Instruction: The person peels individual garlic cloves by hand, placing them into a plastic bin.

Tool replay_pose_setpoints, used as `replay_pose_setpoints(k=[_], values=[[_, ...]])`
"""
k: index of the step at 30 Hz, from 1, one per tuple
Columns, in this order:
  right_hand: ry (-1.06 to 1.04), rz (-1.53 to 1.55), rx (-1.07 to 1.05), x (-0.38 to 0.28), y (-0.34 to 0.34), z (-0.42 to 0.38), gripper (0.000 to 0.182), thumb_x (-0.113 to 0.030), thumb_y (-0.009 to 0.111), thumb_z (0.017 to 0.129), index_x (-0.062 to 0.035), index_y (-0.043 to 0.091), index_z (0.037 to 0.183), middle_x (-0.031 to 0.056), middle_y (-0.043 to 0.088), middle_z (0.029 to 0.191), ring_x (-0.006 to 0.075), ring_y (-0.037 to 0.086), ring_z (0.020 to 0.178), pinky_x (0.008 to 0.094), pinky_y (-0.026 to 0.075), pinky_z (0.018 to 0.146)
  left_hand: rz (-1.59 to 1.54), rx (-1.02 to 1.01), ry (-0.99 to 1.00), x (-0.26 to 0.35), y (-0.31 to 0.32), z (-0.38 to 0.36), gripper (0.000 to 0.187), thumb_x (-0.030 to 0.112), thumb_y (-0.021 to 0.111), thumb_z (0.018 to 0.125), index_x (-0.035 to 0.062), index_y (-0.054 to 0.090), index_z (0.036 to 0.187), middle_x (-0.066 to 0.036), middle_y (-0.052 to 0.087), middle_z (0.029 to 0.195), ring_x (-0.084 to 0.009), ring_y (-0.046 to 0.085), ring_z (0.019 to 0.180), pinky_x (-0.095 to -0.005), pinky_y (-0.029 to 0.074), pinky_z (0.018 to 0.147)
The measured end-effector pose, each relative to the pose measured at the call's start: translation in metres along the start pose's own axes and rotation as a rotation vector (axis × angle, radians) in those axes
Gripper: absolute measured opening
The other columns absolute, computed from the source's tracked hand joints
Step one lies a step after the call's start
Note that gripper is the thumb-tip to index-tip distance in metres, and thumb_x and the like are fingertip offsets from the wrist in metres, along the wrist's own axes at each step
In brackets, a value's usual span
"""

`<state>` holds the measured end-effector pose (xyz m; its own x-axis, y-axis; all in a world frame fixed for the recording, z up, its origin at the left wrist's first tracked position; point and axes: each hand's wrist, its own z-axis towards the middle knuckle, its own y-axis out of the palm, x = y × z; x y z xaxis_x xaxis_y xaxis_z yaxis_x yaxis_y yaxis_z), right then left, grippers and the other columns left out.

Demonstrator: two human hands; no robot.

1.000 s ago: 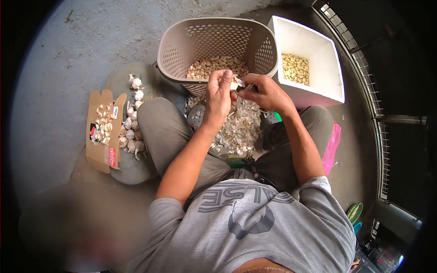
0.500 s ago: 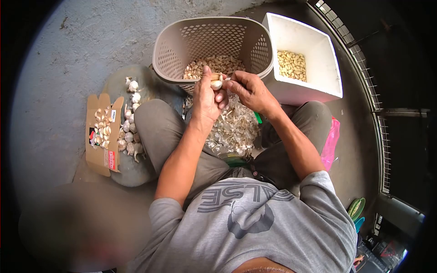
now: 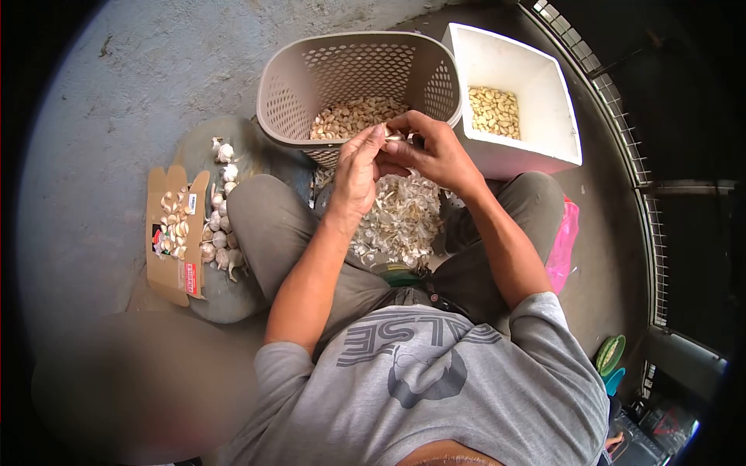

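Observation:
My left hand [image 3: 359, 172] and my right hand [image 3: 437, 153] meet in front of the plastic basket [image 3: 276, 109]. Pale garlic [image 3: 394, 135] shows between their fingertips, mostly covered, and both hands are closed on it. Unpeeled garlic cloves [image 3: 357, 116] lie in the basket behind them. Below my hands, a heap of dry garlic skins [image 3: 400, 221] fills the space between my legs.
Right of the basket, a white foam box [image 3: 536, 147] holds peeled cloves [image 3: 494, 113]. Whole garlic bulbs [image 3: 221, 239] and an opened cardboard carton [image 3: 165, 279] with loose cloves are left of my knee. A pink bag [image 3: 562, 248] lies beside my right knee.
My hands have come closer together, and my right fingers now reach over the garlic. The clove that was plainly visible in my left hand is mostly covered.

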<state>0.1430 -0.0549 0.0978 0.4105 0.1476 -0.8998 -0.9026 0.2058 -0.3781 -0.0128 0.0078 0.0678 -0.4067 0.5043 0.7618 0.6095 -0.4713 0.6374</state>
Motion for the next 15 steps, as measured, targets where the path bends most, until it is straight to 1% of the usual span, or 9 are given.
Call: replay_pose_setpoints(k=[1, 3, 4, 6, 7, 10, 11, 14, 15], values=[[0.032, 0.052, 0.001, 0.001, 0.0, 0.001, 0.028, -0.017, 0.075, 0.093, 0.003, 0.064, 0.109, 0.0187, 0.07, 0.088, 0.0327, 0.067, 0.078, 0.039, 0.053, 0.072, -0.008, 0.003, -0.008, 0.0, -0.001, 0.001, 0.036, 0.032, 0.053, 0.108, -0.0013, 0.063, 0.117, -0.007, 0.069, 0.089, -0.0155, 0.068, 0.066, -0.0302, 0.063, 0.06], [-0.043, -0.069, -0.011, 0.001, 0.002, 0.0, 0.025, -0.019, 0.071, 0.097, 0.0031, 0.063, 0.105, 0.019, 0.069, 0.082, 0.0335, 0.067, 0.072, 0.0407, 0.052, 0.067, -0.026, 0.014, -0.024, -0.003, -0.005, 0.001, 0.037, 0.033, 0.053, 0.108, -0.0014, 0.064, 0.117, -0.008, 0.071, 0.089, -0.016, 0.069, 0.064, -0.0291, 0.061, 0.056], [-0.079, -0.129, -0.017, 0.0, 0.003, -0.002, 0.024, -0.02, 0.069, 0.099, 0.0032, 0.062, 0.103, 0.0192, 0.068, 0.08, 0.0339, 0.067, 0.07, 0.0415, 0.052, 0.065, 0.024, 0.03, -0.02, -0.004, -0.007, 0.0, 0.038, 0.034, 0.053, 0.108, -0.0017, 0.064, 0.117, -0.008, 0.07, 0.089, -0.0154, 0.068, 0.063, -0.0286, 0.06, 0.056], [-0.072, -0.16, -0.01, -0.006, 0.005, -0.003, 0.025, -0.021, 0.066, 0.101, 0.0031, 0.06, 0.097, 0.0208, 0.067, 0.077, 0.035, 0.067, 0.066, 0.043, 0.051, 0.062, 0.125, 0.061, -0.019, -0.005, -0.009, -0.002, 0.041, 0.036, 0.053, 0.108, -0.0021, 0.063, 0.118, -0.007, 0.07, 0.088, -0.0142, 0.067, 0.062, -0.0275, 0.059, 0.054], [-0.07, -0.177, -0.004, -0.009, 0.005, -0.003, 0.026, -0.021, 0.064, 0.102, 0.0031, 0.059, 0.095, 0.0216, 0.066, 0.075, 0.0356, 0.067, 0.065, 0.0438, 0.051, 0.06, 0.248, 0.09, 0.051, -0.007, -0.005, -0.002, 0.045, 0.039, 0.051, 0.109, -0.0031, 0.063, 0.12, -0.007, 0.069, 0.088, -0.0121, 0.066, 0.062, -0.0263, 0.055, 0.051], [0.024, -0.094, 0.002, -0.016, 0.011, -0.001, 0.028, -0.021, 0.059, 0.104, 0.0031, 0.056, 0.09, 0.0231, 0.065, 0.072, 0.0368, 0.066, 0.062, 0.0446, 0.05, 0.058, 0.315, 0.149, 0.116, -0.005, 0.003, -0.005, 0.042, 0.037, 0.05, 0.11, -0.001, 0.065, 0.119, -0.004, 0.068, 0.086, -0.0098, 0.063, 0.064, -0.0256, 0.054, 0.056], [0.029, -0.099, 0.015, -0.016, 0.014, 0.0, 0.028, -0.02, 0.059, 0.104, 0.0033, 0.055, 0.09, 0.0235, 0.064, 0.071, 0.0365, 0.066, 0.061, 0.0441, 0.05, 0.057, 0.438, 0.183, 0.226, -0.015, -0.004, 0.002, 0.044, 0.038, 0.05, 0.111, -0.0018, 0.065, 0.12, -0.004, 0.068, 0.089, -0.0084, 0.064, 0.072, -0.0245, 0.054, 0.063], [0.04, -0.112, 0.077, -0.008, 0.016, 0.005, 0.027, -0.018, 0.056, 0.105, 0.004, 0.054, 0.089, 0.0242, 0.063, 0.07, 0.0347, 0.065, 0.059, 0.043, 0.049, 0.055, 0.538, 0.252, 0.264, -0.017, 0.006, -0.002, 0.043, 0.035, 0.048, 0.112, -0.0038, 0.064, 0.12, -0.006, 0.066, 0.091, -0.0111, 0.062, 0.081, -0.0275, 0.053, 0.073], [0.04, -0.115, 0.11, 0.0, 0.016, 0.009, 0.028, -0.017, 0.055, 0.105, 0.0044, 0.054, 0.088, 0.024, 0.063, 0.07, 0.0335, 0.065, 0.059, 0.0429, 0.049, 0.054, 0.655, 0.235, 0.386, -0.021, 0.009, -0.002, 0.042, 0.033, 0.048, 0.112, -0.0038, 0.063, 0.122, -0.007, 0.067, 0.096, -0.0119, 0.062, 0.081, -0.0278, 0.053, 0.073]])
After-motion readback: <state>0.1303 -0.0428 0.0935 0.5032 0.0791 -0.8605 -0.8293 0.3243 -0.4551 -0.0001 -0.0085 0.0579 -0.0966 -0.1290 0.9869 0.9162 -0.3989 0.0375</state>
